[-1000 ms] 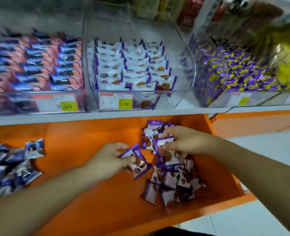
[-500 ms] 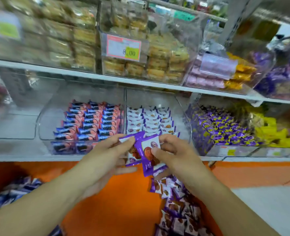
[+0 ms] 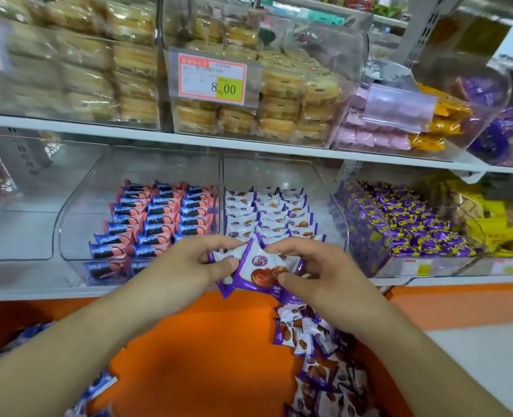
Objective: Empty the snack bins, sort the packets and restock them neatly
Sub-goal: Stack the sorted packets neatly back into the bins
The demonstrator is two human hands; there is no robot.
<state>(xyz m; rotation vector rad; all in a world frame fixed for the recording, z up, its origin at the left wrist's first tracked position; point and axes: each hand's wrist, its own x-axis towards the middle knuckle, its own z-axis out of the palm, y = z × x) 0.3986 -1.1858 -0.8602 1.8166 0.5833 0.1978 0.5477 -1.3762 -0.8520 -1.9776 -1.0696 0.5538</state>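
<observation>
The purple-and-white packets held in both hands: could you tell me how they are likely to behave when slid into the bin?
The packets look glossy, so they may slip against each other. Left hand and right hand pinch several easily, suggesting they are light. The wrappers look thin with crimped ends, so probably flexible; the loose pile suggests they topple rather than stack.

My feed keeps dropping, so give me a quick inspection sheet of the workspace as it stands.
Surface: orange ledge below the white shelf.
Job's things: white-and-purple packets held in front of the middle bin, which holds neat rows; loose pile on the ledge.
Clutter: blue packets at the ledge's left.
Grippers: left hand and right hand both pinch the held packets.
Cables: nothing seen.
Surroundings: pink-and-blue packets bin left, purple-and-yellow sweets bin right, price tag above.
</observation>
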